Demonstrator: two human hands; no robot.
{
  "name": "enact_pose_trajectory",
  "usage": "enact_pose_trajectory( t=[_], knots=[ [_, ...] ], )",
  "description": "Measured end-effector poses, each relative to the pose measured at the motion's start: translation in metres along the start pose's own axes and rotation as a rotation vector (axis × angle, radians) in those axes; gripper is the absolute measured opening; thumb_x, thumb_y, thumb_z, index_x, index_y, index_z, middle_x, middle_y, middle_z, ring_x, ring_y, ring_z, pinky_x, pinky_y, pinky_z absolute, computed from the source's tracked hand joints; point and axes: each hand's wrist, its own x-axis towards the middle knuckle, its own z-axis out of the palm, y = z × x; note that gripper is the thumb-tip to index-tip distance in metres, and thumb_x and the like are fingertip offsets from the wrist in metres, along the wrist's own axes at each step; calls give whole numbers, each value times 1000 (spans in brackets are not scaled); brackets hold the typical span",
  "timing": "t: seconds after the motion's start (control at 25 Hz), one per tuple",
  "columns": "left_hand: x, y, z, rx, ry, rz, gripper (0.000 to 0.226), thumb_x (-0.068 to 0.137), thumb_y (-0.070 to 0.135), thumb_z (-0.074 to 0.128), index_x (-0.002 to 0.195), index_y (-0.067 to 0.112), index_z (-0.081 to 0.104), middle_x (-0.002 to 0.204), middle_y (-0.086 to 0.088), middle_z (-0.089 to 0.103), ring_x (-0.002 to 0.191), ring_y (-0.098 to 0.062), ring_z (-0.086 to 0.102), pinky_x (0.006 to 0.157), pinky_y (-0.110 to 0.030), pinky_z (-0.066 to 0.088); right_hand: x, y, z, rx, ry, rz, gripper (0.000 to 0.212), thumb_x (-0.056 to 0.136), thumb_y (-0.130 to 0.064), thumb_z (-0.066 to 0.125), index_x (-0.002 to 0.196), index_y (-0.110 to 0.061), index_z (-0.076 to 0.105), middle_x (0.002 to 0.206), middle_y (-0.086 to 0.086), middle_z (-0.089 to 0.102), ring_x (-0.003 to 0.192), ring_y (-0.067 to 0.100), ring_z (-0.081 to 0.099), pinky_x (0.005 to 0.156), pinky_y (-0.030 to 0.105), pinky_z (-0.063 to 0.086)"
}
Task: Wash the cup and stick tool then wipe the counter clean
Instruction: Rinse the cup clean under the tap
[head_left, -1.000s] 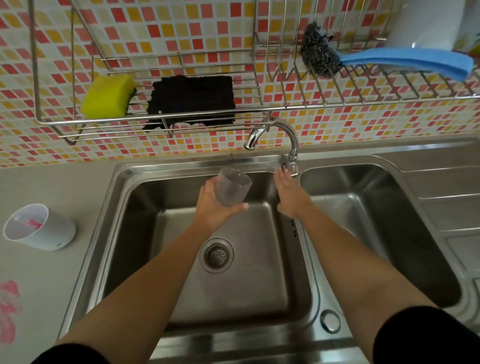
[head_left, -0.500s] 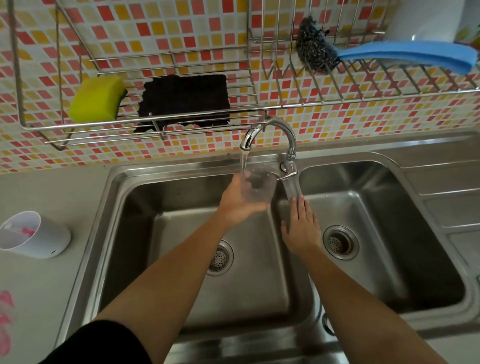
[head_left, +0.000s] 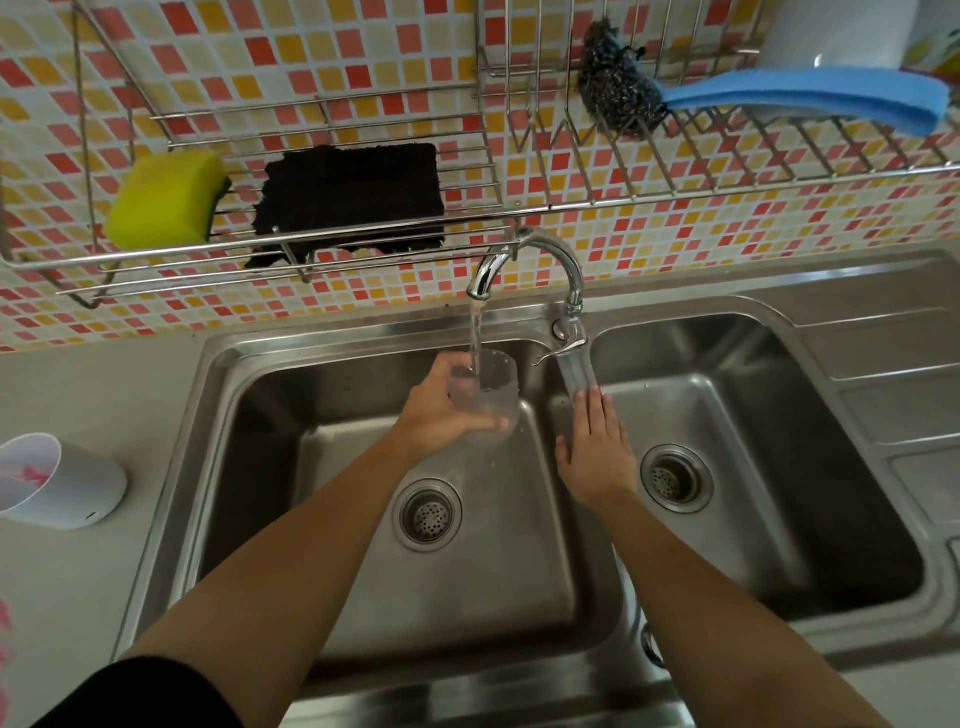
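Left hand (head_left: 441, 415) curls round the clear cup (head_left: 485, 400), mouth up under the tap (head_left: 524, 254) so the stream fills it over the left basin (head_left: 311, 467); right hand (head_left: 597, 452) lies flat, fingers straight and together, on the divider (head_left: 608, 571) below the lever (handy, probably, for shutting off); pink smears (head_left: 5, 623) on the counter (head_left: 78, 597) await wiping.

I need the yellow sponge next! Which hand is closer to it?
Left. The left hand holds the clear cup below-right of the yellow sponge; the right hand is farther right.
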Motion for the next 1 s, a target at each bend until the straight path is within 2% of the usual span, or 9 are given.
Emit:
enact_pose_trajectory(
  t=[0.2,0.32,0.4,0.44,0.52,0.64,0.72,0.88,1.0],
  knots=[
    [-1,-2,-1,-51,-47,22,72,50,24,90,107,37,48,106,6,63,101,-12,61,91,-37,51,0,1,1,29,12,-12,60,99,-40,23,149,-11,6,159,9,0,146,24,-3,117,41,10],
    [-3,-2,-1,-70,-43,39,74,54,17,89,113,32,47,104,8,62,101,-13,60,83,-31,53,5,5,1,282,98,43,49,100,-40,23,140,-18,42,156,4,22,144,24,18,114,40,21],
    [-2,-1,-3,-96,-39,52,73,55,18,89,114,33,47,104,9,60,98,-12,59,81,-29,52,10,7,1,524,243,113,38,98,-34,41,111,-11,69,144,5,45,130,27,44,104,37,40],
    [-1,-1,-3,-91,-44,51,73,54,19,89,111,36,47,105,8,60,100,-11,59,83,-31,52,13,8,0,601,295,144,32,95,-29,51,100,-7,73,138,7,52,123,27,52,99,33,43],
    [0,-1,-6,-78,-49,47,74,49,26,91,106,44,47,108,5,62,104,-11,59,90,-39,53,17,7,-6,662,299,157,25,88,-19,63,107,-6,70,131,10,58,122,28,53,103,27,38],
    [0,-2,-8,-79,-46,53,79,42,33,90,109,40,49,111,5,64,105,-14,61,91,-45,52,34,-2,-22,587,207,72,57,84,-10,65,137,-11,45,144,10,43,132,24,40,112,32,29],
    [0,-1,-9,-91,-31,55,80,42,32,89,111,38,49,110,7,64,104,-14,62,90,-45,53,52,-10,-34,467,190,-44,65,84,-4,60,143,-14,34,149,6,34,137,22,32,114,34,26],
    [-2,1,-8,-95,-54,66,78,45,27,89,111,38,50,110,4,64,103,-17,62,92,-46,52,85,-18,-55,104,17,-330,47,86,-9,57,131,-16,47,143,8,43,133,26,37,106,40,38],
    [-3,-3,-9,-107,-44,69,76,47,22,89,112,34,50,114,5,61,105,-17,61,93,-45,51,94,-26,-61,167,19,-239,20,96,-17,46,113,-8,52,118,16,57,107,32,55,89,41,45]
  ],
)
